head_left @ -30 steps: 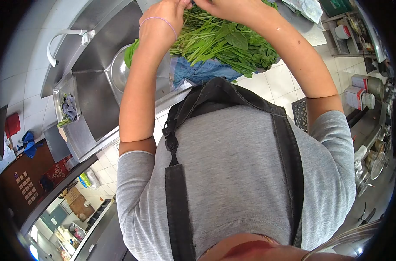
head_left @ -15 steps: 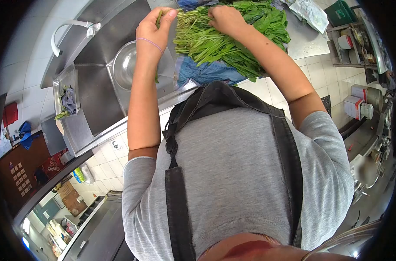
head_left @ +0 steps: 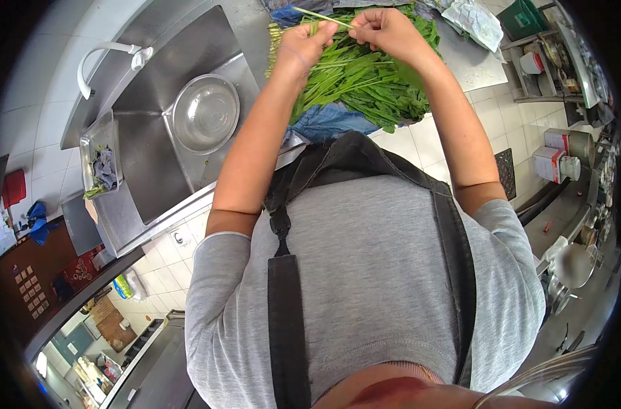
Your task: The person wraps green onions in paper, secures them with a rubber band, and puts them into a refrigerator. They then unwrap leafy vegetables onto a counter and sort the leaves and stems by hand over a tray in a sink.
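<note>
A large heap of leafy green vegetables [head_left: 355,88] lies on blue cloth [head_left: 334,121], with cut stem ends toward the left. Above the heap my left hand [head_left: 306,46] is closed, a green stem showing between its thumb and fingers. One pale, thin stalk [head_left: 317,15] slants across the left fingertips to my right hand [head_left: 390,35]. The right thumb and forefinger pinch that stalk. Below the right wrist hangs a blurred green leaf [head_left: 411,76], whose attachment I cannot make out. The two hands are close together, fingertips nearly touching.
Left of the heap is a steel sink [head_left: 146,150] holding a clear round bowl [head_left: 206,114]. A white faucet [head_left: 112,48] overhangs it. A plastic tray [head_left: 100,163] with scraps stands at its left edge. A crumpled plastic bag [head_left: 475,24] lies at the right.
My left hand has moved right from beside the sink to over the heap. My right hand has lifted off the greens and now pinches a stalk. The bowl has come into fuller view.
</note>
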{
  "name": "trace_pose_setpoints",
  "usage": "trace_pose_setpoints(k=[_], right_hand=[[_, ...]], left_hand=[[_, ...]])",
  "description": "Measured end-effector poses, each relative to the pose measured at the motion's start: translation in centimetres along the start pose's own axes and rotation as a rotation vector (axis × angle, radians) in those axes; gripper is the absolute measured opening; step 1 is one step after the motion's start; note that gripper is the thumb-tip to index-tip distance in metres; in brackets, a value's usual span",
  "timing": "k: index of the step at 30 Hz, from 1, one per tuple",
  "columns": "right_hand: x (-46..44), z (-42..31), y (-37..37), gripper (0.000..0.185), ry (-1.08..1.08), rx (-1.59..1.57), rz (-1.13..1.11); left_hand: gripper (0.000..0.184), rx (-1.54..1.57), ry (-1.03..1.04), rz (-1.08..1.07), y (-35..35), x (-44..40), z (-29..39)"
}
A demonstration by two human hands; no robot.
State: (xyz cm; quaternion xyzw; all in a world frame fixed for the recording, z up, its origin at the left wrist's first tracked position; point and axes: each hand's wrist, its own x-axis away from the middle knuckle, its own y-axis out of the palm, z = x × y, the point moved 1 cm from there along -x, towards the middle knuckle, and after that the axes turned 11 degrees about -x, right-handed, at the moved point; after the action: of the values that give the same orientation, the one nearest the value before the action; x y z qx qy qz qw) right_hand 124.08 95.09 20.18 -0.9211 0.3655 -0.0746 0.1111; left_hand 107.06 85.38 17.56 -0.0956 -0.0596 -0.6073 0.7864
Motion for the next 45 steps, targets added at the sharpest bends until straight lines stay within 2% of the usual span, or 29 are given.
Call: trace_pose_setpoints(k=[2,8,10,12,13,16,17,20,22,23,26,29,30,32,35,38,42,45], right_hand=[[0.6,0.3,0.4,0.020,-0.038,0.082,0.050],[2.9,-0.6,0.5,0.020,-0.072,0.180,0.110],[3.4,-0.7,-0.3,0.021,-0.124,0.294,0.108],[4.0,-0.7,-0.6,0.022,-0.220,0.395,0.169],[4.1,-0.7,-0.7,0.022,-0.268,0.444,0.198],[3.4,-1.6,-1.2,0.022,-0.163,0.555,0.120],[2.9,-1.6,-1.1,0.022,-0.196,0.542,0.112],[0.2,-0.9,-0.8,0.022,-0.294,0.545,0.113],[-1.8,-1.2,0.0,0.028,-0.364,0.602,0.159],[-2.1,-1.7,-0.3,0.015,-0.513,0.693,0.135],[-3.1,-3.6,0.2,0.015,-0.454,0.836,0.117],[-3.5,-5.1,1.3,0.012,-0.582,0.643,0.169],[-3.3,-5.8,2.2,0.012,-0.731,0.584,0.192],[-2.4,-7.2,4.2,0.011,-1.024,0.455,0.240],[-2.0,-6.7,5.3,0.008,-1.041,0.651,-0.020],[-2.1,-5.9,5.6,0.009,-0.945,0.780,0.011],[-1.8,-5.6,5.8,0.012,-0.900,0.644,0.070],[-2.9,-3.9,6.1,0.015,-0.626,0.284,0.123]], left_hand=[[0.026,0.195,-0.004,-0.009,0.5,-0.6,-0.2],[0.026,0.216,0.066,-0.049,0.5,-1.1,1.9],[0.026,0.229,0.179,0.027,-1.5,-2.0,2.8],[0.017,0.191,0.217,0.173,-4.2,-2.1,3.7],[0.018,0.214,0.230,0.212,-4.9,-1.3,5.0],[0.021,0.243,0.287,0.385,-7.0,0.7,8.2],[0.015,0.256,0.331,0.333,-9.1,0.6,7.5],[0.026,0.279,0.345,0.390,-10.8,2.2,8.7],[0.025,0.187,0.339,0.435,-10.8,3.9,9.4],[0.025,0.137,0.337,0.430,-10.7,4.7,9.8],[0.025,-0.107,0.291,0.303,-11.3,5.6,9.5],[0.026,-0.406,0.154,0.141,-10.5,6.0,8.5],[0.026,-0.505,0.096,0.089,-9.9,6.0,8.0],[0.026,-0.644,0.108,0.028,-9.4,5.1,5.8],[0.027,-0.749,0.122,0.014,-8.2,4.5,4.6],[0.027,-0.742,0.167,0.037,-8.5,3.7,3.4],[0.026,-0.734,0.200,0.083,-7.3,4.5,3.6],[0.025,-0.661,0.241,0.117,-7.2,4.1,2.3]])
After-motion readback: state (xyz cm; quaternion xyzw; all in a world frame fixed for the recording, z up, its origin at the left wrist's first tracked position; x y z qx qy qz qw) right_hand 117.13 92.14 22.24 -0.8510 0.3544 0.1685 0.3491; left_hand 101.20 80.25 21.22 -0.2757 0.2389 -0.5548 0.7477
